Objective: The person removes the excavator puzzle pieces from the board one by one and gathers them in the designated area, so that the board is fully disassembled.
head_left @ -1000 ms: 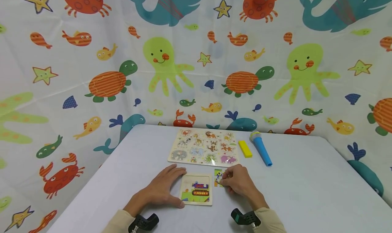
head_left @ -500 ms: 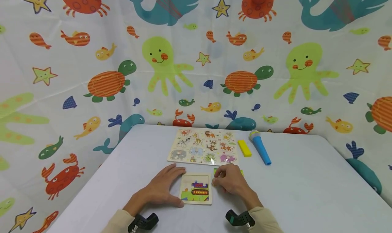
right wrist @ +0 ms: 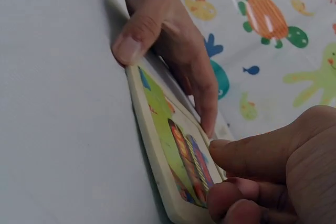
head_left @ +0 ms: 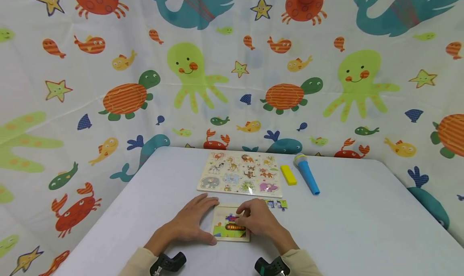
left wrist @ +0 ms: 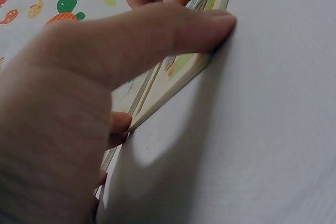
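Note:
A small wooden tray puzzle [head_left: 230, 239] with an excavator picture lies on the white table; its upper part shows bare wood. My left hand [head_left: 192, 220] rests along its left side, the thumb at the near left corner and the fingertips by the far left corner. Over the puzzle's right half hovers my right hand [head_left: 258, 217], fingers bent, with the tips at the purple part of the picture. In the right wrist view the right fingertips [right wrist: 220, 153] reach the board's picture side; whether they pinch a piece is hidden. Loose puzzle pieces [head_left: 282, 204] lie just beyond this hand.
Behind the tray puzzle lies a larger wooden animal puzzle board [head_left: 239, 190]. To its right are a yellow block [head_left: 288, 175] and a blue toy microphone [head_left: 309, 179]. A curtain printed with sea animals [head_left: 232, 86] hangs behind the table.
My right hand has moved left from the loose pieces to the tray puzzle, uncovering some pieces at the right. The left hand has stayed at the tray's left side.

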Action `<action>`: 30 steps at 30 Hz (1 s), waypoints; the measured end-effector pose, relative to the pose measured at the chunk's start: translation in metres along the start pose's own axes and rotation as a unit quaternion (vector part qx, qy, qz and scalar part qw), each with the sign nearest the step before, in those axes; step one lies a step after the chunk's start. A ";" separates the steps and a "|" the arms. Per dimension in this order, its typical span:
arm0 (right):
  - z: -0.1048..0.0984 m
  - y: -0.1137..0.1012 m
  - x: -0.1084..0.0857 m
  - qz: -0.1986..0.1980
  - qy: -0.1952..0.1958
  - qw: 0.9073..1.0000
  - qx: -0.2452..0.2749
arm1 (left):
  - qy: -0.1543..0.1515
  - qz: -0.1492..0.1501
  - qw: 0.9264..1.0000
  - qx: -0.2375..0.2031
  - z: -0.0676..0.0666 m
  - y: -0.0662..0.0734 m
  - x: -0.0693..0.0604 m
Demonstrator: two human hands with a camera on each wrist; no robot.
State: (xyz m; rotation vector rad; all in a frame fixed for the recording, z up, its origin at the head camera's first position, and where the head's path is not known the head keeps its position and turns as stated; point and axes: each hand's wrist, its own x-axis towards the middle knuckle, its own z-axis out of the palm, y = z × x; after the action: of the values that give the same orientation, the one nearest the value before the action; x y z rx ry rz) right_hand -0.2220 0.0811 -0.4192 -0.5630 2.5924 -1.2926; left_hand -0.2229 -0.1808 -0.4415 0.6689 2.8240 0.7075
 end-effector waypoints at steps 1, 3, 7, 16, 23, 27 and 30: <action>0.002 -0.002 0.000 0.004 -0.005 1.000 0.003 | 0.000 -0.001 1.000 0.000 0.000 0.000 0.000; 0.005 -0.004 -0.001 0.012 -0.010 1.000 0.006 | -0.002 -0.002 1.000 0.002 0.000 0.000 -0.001; 0.011 -0.008 -0.002 0.018 -0.015 1.000 -0.008 | -0.004 -0.006 1.000 0.004 0.001 -0.001 -0.001; 0.014 -0.009 -0.002 0.015 -0.002 0.999 -0.035 | 0.002 0.001 1.000 0.004 0.000 0.000 -0.001; 0.015 -0.011 -0.003 0.030 0.003 0.999 -0.044 | 0.004 0.005 1.000 0.004 0.001 0.000 0.000; 0.014 -0.013 -0.004 0.033 0.006 0.999 -0.035 | 0.004 0.005 1.000 0.003 0.000 0.001 0.000; 0.014 -0.014 -0.004 0.032 0.004 0.999 -0.033 | 0.004 0.005 1.000 0.002 0.000 0.001 0.000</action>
State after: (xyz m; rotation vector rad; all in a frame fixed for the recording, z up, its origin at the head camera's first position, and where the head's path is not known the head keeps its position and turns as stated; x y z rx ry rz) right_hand -0.2103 0.0653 -0.4165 -0.4811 2.6453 -1.1955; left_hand -0.2225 -0.1795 -0.4410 0.6839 2.8325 0.7085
